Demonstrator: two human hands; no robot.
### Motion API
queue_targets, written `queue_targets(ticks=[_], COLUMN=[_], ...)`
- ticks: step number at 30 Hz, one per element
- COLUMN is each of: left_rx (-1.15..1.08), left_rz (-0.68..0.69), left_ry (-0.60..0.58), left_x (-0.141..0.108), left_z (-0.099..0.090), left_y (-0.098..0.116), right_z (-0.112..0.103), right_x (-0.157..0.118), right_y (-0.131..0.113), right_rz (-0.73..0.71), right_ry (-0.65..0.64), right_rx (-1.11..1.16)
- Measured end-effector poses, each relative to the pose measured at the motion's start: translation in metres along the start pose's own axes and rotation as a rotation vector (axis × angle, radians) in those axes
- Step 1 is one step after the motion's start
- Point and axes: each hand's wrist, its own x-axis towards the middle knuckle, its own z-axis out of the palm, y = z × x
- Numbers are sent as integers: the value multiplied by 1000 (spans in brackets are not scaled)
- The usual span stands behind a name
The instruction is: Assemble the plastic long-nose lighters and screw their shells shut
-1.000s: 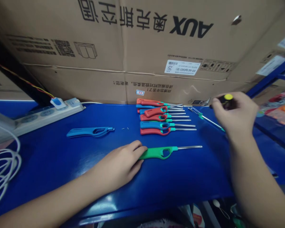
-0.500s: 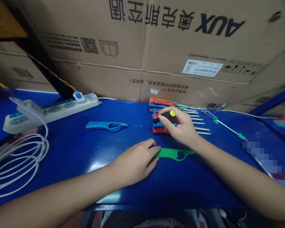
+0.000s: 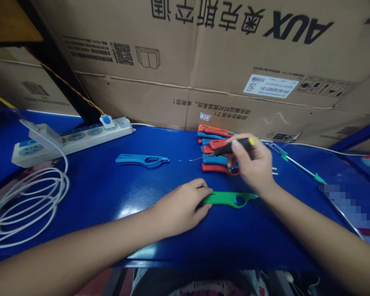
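Presently, in the head view, we see the left hand (image 3: 186,207) with its thumb and fingers closed on the rear end of the green lighter (image 3: 223,198), which lies on the blue table (image 3: 135,185). The right hand (image 3: 254,164) has its fingers wrapped around the dark handle of the screwdriver (image 3: 230,147); the thin shaft points to the left, with its tip low and close to two tiny metal pieces (image 3: 180,160). Whether the tip touches the nearer piece, we cannot tell, because these parts are too small. In our judgement, the main danger is with them: a light sideways push of the tip could make a piece roll away on the smooth surface. Also, the right hand covers a part of the pile of lighters (image 3: 217,168) from our view; if it sinks too low, it may knock some of them out of order. The right forearm hides the front end of the green lighter, so a careless bump there could perhaps turn it in the left fingers. Farther left lies a blue lighter body (image 3: 140,160), which a slipping tip could strike.
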Motion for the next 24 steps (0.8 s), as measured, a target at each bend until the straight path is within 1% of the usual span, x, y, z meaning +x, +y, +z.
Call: queue_targets(ticks=[3,7,8,10,13,16,18,24], left_rx=[-126,-263,-285,-307,-304,-325,-347,-327], left_rz=[-16,-48,-57,-77,-97,-93,-78,37], left_ry=[44,92,98,111,171,262,300,367], left_x=[2,6,7,8,11,13,13,13], left_z=[5,11,11,9,5,1,-1,-4], left_y=[-3,-6,-6,-5,-3,-2,-1,2], right_z=[-16,-31,-33,-33,-31,-27,-26,-26], right_x=[-6,-14,-15,-17,-17,-16,-17,-18], right_y=[0,5,6,5,3,-1,-3,-7], right_rz=[98,236,275,336,406,470,489,497], right_ry=[116,187,181,128,61,88,105,109], right_rx=[174,302,314,340,440,550,587,589])
